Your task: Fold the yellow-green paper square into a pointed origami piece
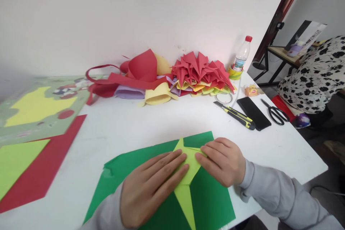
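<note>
A yellow-green folded paper shape point(185, 197) with several points lies on a dark green sheet point(212, 201). One long point runs down toward me and a short one sticks up at the top. My left hand point(153, 183) rests flat on the left side of the folded paper, fingers stretched out. At the paper's right point, the fingers of my right hand point(225, 160) are bent and closed on its edge; my right thumb is hidden.
Red folded paper pieces point(201, 68) are heaped at the wall beside curled paper strips point(142, 66). Toward the right lie a utility knife point(237, 115), a black phone point(253, 112) and scissors point(276, 113), with a bottle point(242, 55) behind. Red paper point(61, 161) lies left. A person point(315, 72) is at right.
</note>
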`<state>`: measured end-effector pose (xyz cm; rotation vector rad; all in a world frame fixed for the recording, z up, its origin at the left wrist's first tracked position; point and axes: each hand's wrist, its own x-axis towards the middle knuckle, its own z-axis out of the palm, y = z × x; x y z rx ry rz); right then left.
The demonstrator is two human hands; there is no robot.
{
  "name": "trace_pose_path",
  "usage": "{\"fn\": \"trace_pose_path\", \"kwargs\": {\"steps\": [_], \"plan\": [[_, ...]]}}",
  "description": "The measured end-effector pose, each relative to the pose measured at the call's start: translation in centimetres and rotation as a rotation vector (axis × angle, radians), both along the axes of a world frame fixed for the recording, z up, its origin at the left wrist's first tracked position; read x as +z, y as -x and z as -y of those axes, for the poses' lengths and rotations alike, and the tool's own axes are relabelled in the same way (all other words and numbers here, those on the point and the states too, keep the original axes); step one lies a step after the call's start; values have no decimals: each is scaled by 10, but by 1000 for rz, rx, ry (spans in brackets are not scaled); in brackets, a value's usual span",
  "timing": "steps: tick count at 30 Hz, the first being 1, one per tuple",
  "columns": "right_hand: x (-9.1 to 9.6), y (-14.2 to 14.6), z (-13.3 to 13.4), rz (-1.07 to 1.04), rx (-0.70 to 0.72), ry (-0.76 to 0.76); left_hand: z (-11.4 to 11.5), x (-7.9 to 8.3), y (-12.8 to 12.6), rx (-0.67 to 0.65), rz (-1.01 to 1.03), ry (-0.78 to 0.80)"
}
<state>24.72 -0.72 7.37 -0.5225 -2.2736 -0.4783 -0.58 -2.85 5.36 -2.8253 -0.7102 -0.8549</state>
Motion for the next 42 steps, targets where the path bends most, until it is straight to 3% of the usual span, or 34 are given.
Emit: {"fn": "trace_pose_path", "kwargs": {"steps": [6, 15, 23, 28, 34, 42], "plan": [[5, -12, 5, 37, -56, -50, -4, 7, 13, 68, 48, -24], [-8, -20, 2, -22, -39, -119, 1, 4, 24, 139, 74, -52], [-1, -10, 7, 34, -43, -241, 12, 28, 11, 235, 211, 171], [0, 3, 14, 88, 20, -220, 16, 11, -15, 288, 104, 111], [-6, 6, 11, -8, 56, -349, 17, -14, -27, 349, 125, 75], [-10, 1, 14, -7, 23, -380, 19, -10, -35, 356, 232, 123]]}}
